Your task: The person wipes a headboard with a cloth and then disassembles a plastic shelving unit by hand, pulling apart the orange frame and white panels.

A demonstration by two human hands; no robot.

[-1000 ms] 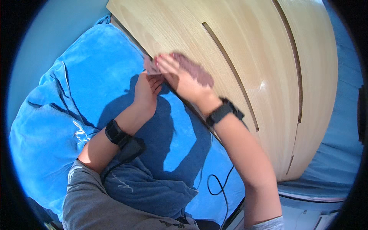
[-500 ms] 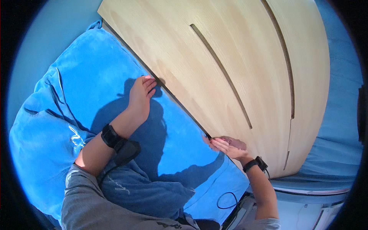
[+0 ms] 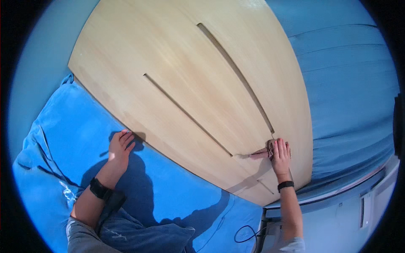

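Note:
A large pale wooden board (image 3: 177, 59) with long narrow slots lies slanting ahead of me beside a bright blue plush cover. My left hand (image 3: 120, 146) rests at the board's near edge, fingers a little bent and apart, with nothing seen in it. My right hand (image 3: 280, 157) lies on the board near the lower end of the longest slot (image 3: 236, 67). Under and beside its fingers is a crumpled brownish-pink cloth (image 3: 259, 154), partly hidden by the hand. Black bands circle both wrists.
The blue plush cover (image 3: 57, 126) spreads at the left, bunched at its outer side. Darker blue fabric (image 3: 341, 97) hangs beyond the board at the right. A thin black cable (image 3: 241, 230) loops near the lower edge, and a white surface (image 3: 337, 227) stands at lower right.
My right hand has moved with the cloth from the board's near edge onto its face, farther right. The view has shifted; my left hand still sits at the near edge.

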